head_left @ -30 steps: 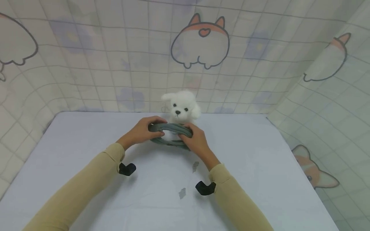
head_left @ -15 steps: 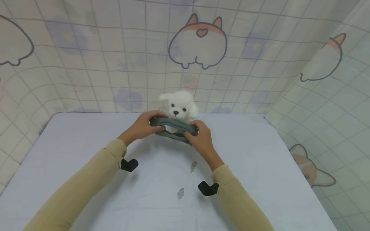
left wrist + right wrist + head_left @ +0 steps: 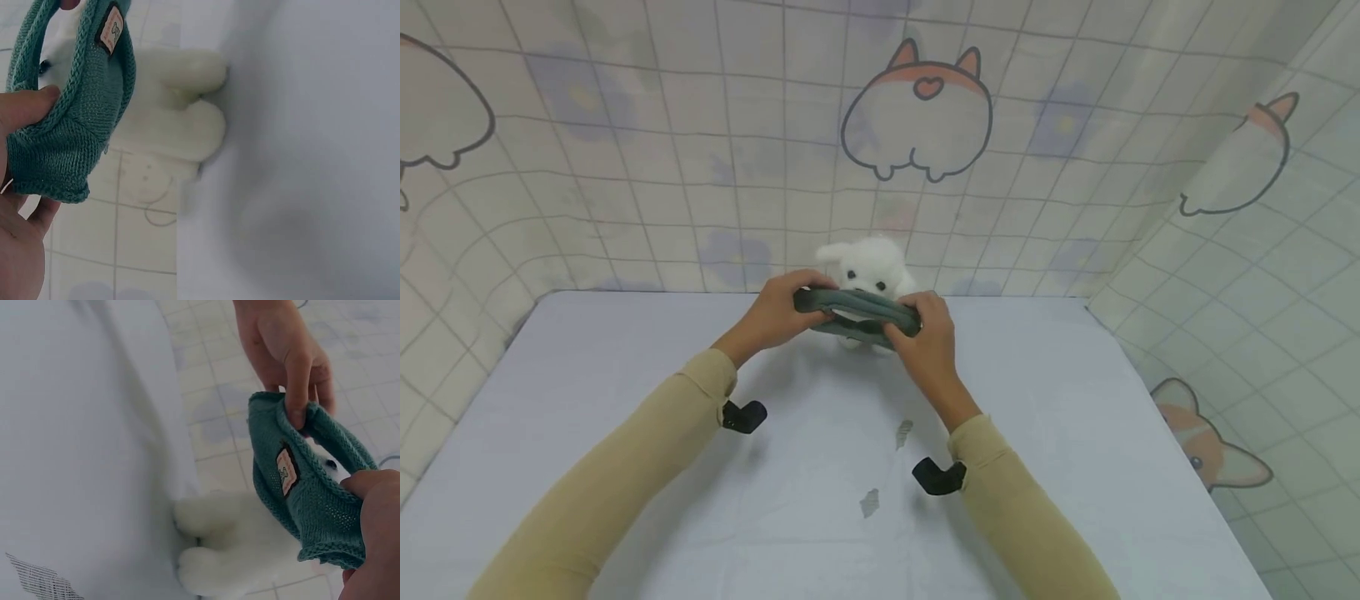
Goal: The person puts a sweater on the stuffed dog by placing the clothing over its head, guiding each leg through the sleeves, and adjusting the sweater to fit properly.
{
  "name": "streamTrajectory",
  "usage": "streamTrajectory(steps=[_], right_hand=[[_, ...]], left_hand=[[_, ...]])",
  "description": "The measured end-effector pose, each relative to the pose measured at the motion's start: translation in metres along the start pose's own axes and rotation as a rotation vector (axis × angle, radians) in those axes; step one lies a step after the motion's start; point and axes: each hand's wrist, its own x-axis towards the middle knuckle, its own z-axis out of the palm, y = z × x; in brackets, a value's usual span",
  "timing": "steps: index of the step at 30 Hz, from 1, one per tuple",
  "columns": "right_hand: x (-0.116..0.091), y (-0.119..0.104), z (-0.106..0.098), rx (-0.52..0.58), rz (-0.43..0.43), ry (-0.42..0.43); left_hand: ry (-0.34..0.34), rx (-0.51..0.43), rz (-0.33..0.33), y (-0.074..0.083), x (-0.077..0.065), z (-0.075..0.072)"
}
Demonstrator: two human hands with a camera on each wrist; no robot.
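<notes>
A small teal knitted sweater (image 3: 859, 303) with a stitched label (image 3: 286, 471) is held up by both hands, its opening stretched wide. My left hand (image 3: 777, 313) pinches one end between thumb and fingers, and my right hand (image 3: 929, 343) pinches the other end the same way. Right behind the knit sits a white plush dog (image 3: 872, 260) at the table's far edge. The sweater hides its muzzle and most of its body in the head view. In the left wrist view, the plush dog's paws (image 3: 203, 128) show below the knit, and one dark eye appears through the opening.
A white-covered table (image 3: 820, 500) carries two small grey patches (image 3: 869, 503). Behind it and along the sides hangs a checked curtain (image 3: 737, 125) with cartoon corgi prints. Black wrist mounts (image 3: 745, 416) stick out under both sleeves.
Both hands have lifted the sweater and moved it a little right, from below the plush dog's face up to its muzzle. The plush dog stays in place.
</notes>
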Motion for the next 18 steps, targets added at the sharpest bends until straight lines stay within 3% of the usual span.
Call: streamTrajectory(steps=[10, 18], right_hand=[[0.014, 0.005, 0.0, -0.076, -0.036, -0.017], [0.025, 0.009, -0.002, -0.092, -0.052, -0.069]], left_hand=[[0.019, 0.097, 0.005, -0.002, 0.012, 0.001], [0.013, 0.201, 0.067, -0.007, 0.023, 0.0]])
